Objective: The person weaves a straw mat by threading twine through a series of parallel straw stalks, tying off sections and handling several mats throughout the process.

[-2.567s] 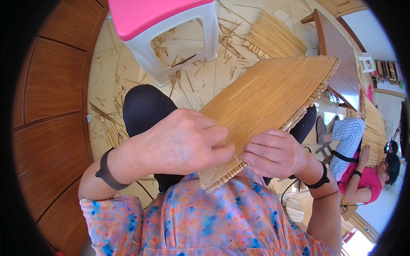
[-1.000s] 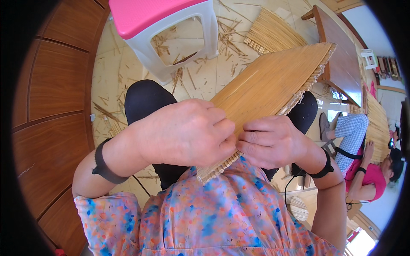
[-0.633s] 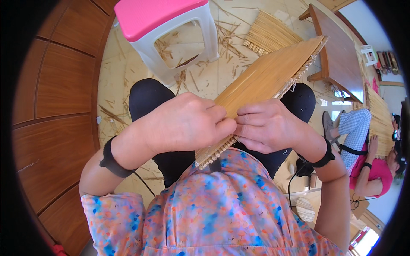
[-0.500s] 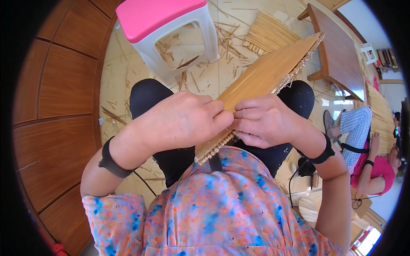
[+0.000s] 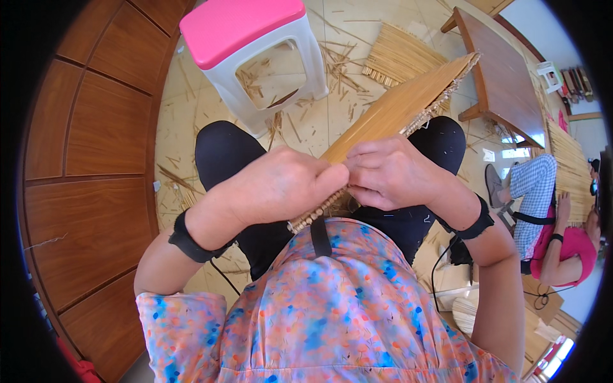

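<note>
Across my lap lies a tan mat of straw or reed stalks (image 5: 389, 105), slanting from my waist to the upper right. Knotted stalk ends line its near edge. My left hand (image 5: 290, 185) is closed over that edge, thumb and fingers pinched together. Right beside it, my right hand (image 5: 386, 172) is also closed, its fingertips pinching the same edge and almost touching my left thumb. Whatever fine strand may lie between the fingertips is hidden.
A pink-topped white stool (image 5: 246, 29) stands ahead, with cut straw scattered around it. Another straw mat (image 5: 405, 51) lies beyond, near a brown wooden bench (image 5: 501, 80). Wooden panelling (image 5: 102, 127) rises at left. At right, a person in pink (image 5: 568, 258) sits with a straw mat.
My left hand has rolled over, so its fingers are more tucked under, and my right fingers have drawn in closer together. The mat's far end has dipped slightly left.
</note>
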The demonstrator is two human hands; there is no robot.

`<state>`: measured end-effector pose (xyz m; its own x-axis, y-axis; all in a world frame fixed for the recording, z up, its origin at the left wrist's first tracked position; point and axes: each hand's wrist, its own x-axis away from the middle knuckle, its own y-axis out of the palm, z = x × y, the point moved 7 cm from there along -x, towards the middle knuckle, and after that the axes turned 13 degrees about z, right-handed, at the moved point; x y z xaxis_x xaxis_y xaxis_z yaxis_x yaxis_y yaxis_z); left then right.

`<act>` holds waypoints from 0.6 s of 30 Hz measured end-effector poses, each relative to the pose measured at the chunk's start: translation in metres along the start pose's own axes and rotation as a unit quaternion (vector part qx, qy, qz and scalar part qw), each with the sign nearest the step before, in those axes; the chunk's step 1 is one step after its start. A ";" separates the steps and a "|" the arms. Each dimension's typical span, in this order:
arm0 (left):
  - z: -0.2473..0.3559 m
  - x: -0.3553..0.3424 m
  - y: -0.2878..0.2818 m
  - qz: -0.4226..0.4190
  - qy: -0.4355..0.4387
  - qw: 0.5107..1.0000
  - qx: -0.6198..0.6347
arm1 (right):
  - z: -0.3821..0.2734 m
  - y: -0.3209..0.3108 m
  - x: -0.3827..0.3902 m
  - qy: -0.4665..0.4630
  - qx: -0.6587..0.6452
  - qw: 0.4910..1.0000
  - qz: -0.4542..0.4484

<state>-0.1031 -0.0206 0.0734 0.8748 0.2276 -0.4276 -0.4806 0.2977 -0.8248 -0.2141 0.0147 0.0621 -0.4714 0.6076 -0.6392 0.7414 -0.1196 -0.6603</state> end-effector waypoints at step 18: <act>-0.006 0.046 -0.047 0.314 -0.032 0.913 -0.256 | 0.067 0.022 -0.060 0.073 0.107 0.991 0.033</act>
<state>-0.0394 -0.0299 0.0901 0.4225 0.2624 -0.8676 -0.7812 -0.3800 -0.4953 -0.2015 -0.0774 0.0591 -0.3400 0.6977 -0.6306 0.6421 -0.3177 -0.6977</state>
